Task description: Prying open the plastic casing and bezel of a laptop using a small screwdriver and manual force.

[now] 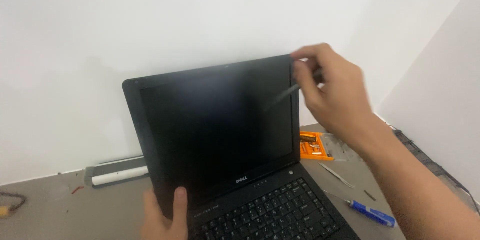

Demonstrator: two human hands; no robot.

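At near edge: left hand (164, 215) clamps lower left corner of laptop screen bezel (150, 160), thumb on the front, grip pinching the lid. Keep it there, steadies the panel against prying force. Black laptop (225, 170) open on grey table (60, 210), keyboard (272, 215) toward camera, screen dark. Further right on table: blue-handled screwdriver (371, 212), tweezers (336, 174), orange bit case (314, 146). Up at top right bezel corner: right hand (332, 90), fingers closed round a thin dark tool (285, 94), blurred, tip type unclear. Best to work tip into the seam shallow, low angle, lever gently, avoid touching the panel glass. White wall (200, 15) behind.
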